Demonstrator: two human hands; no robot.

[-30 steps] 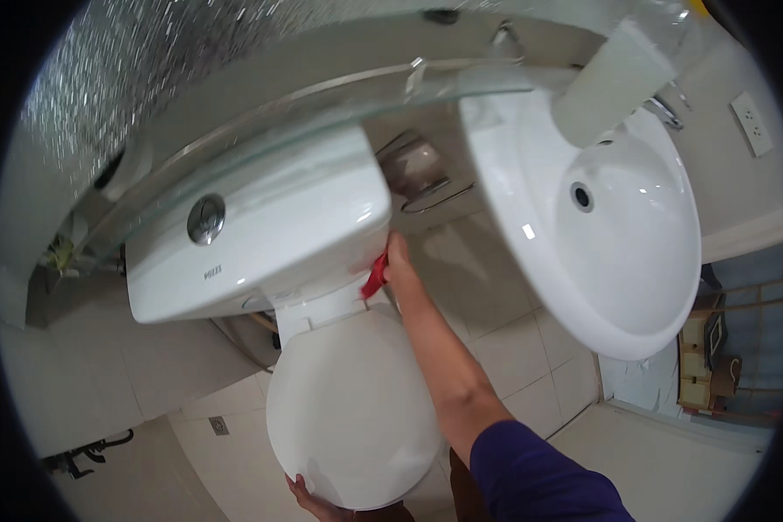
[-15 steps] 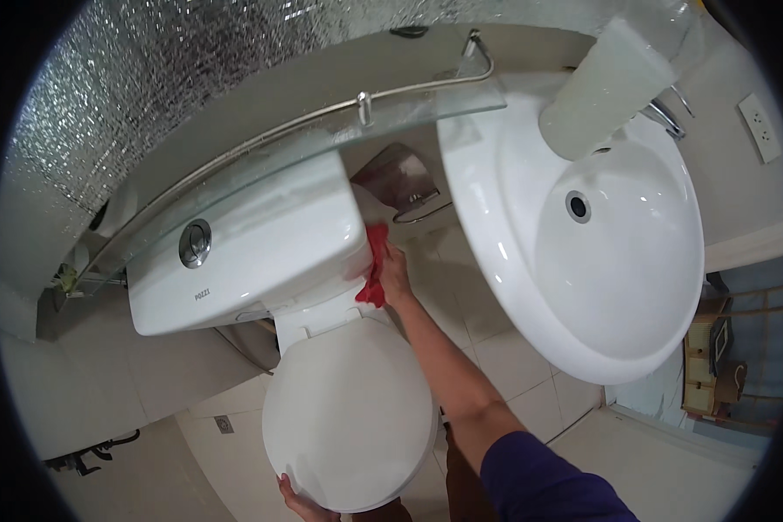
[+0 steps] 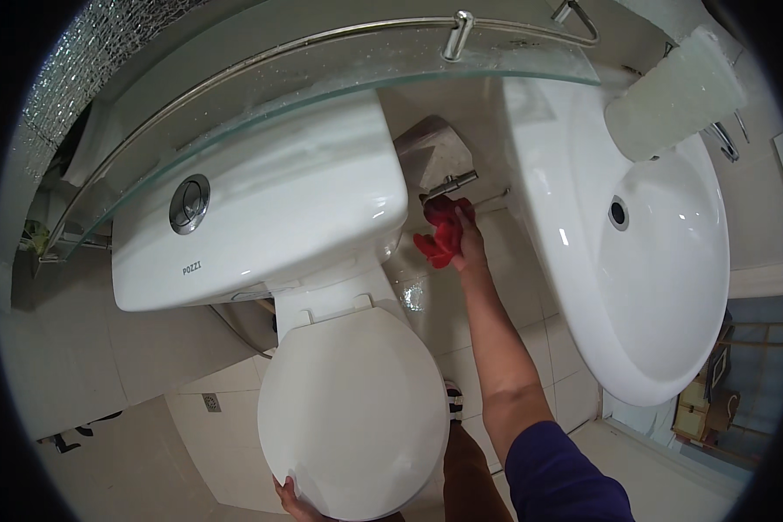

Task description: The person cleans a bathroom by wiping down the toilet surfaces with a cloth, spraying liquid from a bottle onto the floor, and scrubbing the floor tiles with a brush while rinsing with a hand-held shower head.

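Since approx half a sec ago the right hand w/ the red cloth is sitting further from the toilet tank and closer to the metal valve fitting on the wall, between tank and pedestal sink; the view is also looking tighter. Right hand is bunching the cloth in curled fingers, pressing it just under the fitting, touching or nearly so. Left hand is showing only at the bottom edge, fingers curling around the front rim of the closed toilet lid, gripping it. Judging by this, the step in hand is wiping around the fitting and wall tiles beside the tank; the next move is prob calling for working the cloth around the fitting's stem w/o snagging, keeping the left hand bracing on the lid. Containers: sink basin is looking empty, drain hole showing, nothing in it; toilet is shut so contents can't be told; tank lid is on, w/ a round flush button. Glass shelf above w/ its chrome rail is holding nothing clearly visible. A white ribbed cup-like thing is hanging over the sink's top edge, inside not visible.
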